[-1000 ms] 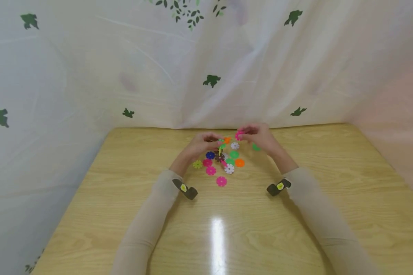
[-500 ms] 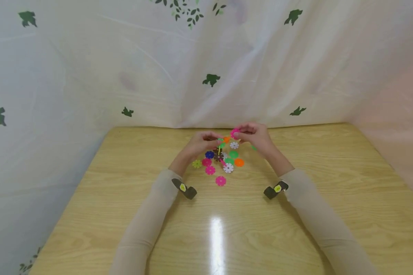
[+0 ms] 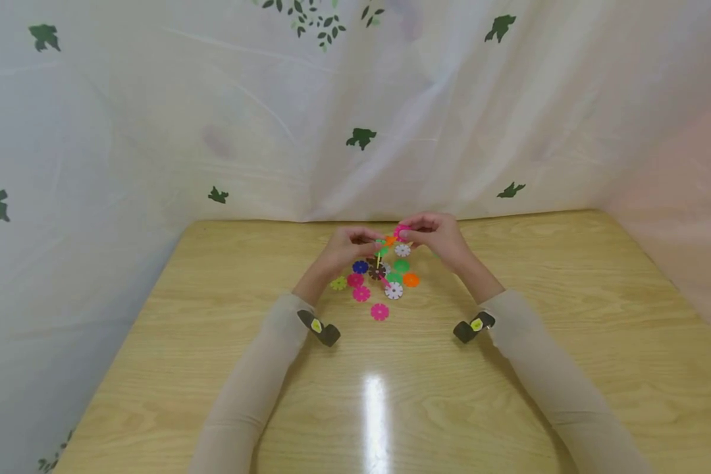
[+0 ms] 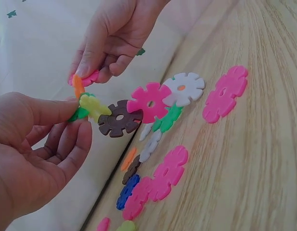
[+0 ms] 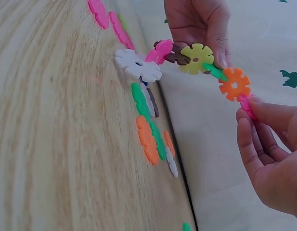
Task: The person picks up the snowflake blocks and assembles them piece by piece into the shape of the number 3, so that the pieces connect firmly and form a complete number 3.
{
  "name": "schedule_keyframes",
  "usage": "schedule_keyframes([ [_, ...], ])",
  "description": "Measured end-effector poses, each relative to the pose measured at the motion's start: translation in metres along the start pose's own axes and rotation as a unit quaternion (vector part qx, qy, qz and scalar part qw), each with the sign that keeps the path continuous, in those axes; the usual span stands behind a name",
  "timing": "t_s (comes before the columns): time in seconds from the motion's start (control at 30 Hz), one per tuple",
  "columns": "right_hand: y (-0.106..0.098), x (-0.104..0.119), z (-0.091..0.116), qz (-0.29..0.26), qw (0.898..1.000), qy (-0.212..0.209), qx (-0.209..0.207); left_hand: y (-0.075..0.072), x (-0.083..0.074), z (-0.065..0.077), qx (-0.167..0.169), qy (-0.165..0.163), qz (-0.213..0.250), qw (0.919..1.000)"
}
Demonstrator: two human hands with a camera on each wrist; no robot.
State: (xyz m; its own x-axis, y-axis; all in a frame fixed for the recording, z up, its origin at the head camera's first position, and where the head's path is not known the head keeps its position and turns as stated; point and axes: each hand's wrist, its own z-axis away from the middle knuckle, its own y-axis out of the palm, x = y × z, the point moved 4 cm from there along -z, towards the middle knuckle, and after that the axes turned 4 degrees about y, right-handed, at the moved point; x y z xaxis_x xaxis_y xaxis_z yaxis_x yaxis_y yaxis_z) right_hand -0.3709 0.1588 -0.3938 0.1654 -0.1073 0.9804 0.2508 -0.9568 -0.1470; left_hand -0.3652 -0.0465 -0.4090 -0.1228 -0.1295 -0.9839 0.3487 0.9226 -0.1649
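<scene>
My left hand [image 3: 345,249] pinches a green snowflake disc [image 5: 215,70] in a linked chain of plastic snowflake discs. Running from that disc are a yellow disc [image 5: 197,58], a brown disc [image 4: 120,118] and a pink disc [image 4: 150,102]. On the chain's other end an orange disc [image 5: 235,84] slots into the green one. My right hand [image 3: 441,238] pinches another pink disc [image 5: 246,107] between thumb and fingers, its edge touching the orange disc. Whether their slots interlock, I cannot tell. The chain is held above the table.
Loose discs lie on the wooden table [image 3: 426,395] below the hands, among them a blue disc [image 3: 360,266], an orange one [image 3: 411,280] and a pink one [image 3: 380,312]. A patterned curtain [image 3: 272,145] hangs behind the table's far edge.
My right hand has moved left with its pink disc, from apart to against the orange disc on the chain. My left hand stays nearly still, holding the chain.
</scene>
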Motion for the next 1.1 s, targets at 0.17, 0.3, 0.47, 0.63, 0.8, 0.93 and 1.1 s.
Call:
schedule_keyframes([
  [0.17, 0.001, 0.0, -0.0004, -0.02, 1.0, -0.007, -0.009, 0.0005, -0.002, 0.0014, -0.013, 0.014, -0.015, 0.9997],
  [0.3, 0.0018, -0.0016, -0.0009, -0.03, 0.999, -0.012, -0.015, 0.0009, -0.0022, 0.0016, -0.025, 0.019, -0.019, 0.9993],
  [0.47, 0.0023, -0.0031, -0.0008, -0.037, 0.999, -0.019, -0.017, 0.0013, -0.002, 0.0014, -0.036, 0.028, -0.017, 0.9988],
  [0.63, 0.0029, -0.0033, -0.0006, -0.044, 0.999, -0.025, -0.014, 0.0013, -0.0014, 0.002, -0.043, 0.03, -0.023, 0.9984],
  [0.8, 0.0033, -0.0039, -0.0004, -0.049, 0.999, -0.02, -0.013, 0.0025, -0.0025, 0.0038, -0.045, 0.03, -0.035, 0.9979],
  [0.93, 0.0029, -0.0035, 0.0004, -0.046, 0.999, -0.017, -0.014, 0.0038, -0.0037, 0.0046, -0.046, 0.03, -0.044, 0.9976],
  [1.1, 0.0026, -0.0024, 0.0021, -0.026, 0.999, -0.021, -0.004, 0.0042, -0.0043, 0.0046, -0.051, 0.027, -0.048, 0.9972],
])
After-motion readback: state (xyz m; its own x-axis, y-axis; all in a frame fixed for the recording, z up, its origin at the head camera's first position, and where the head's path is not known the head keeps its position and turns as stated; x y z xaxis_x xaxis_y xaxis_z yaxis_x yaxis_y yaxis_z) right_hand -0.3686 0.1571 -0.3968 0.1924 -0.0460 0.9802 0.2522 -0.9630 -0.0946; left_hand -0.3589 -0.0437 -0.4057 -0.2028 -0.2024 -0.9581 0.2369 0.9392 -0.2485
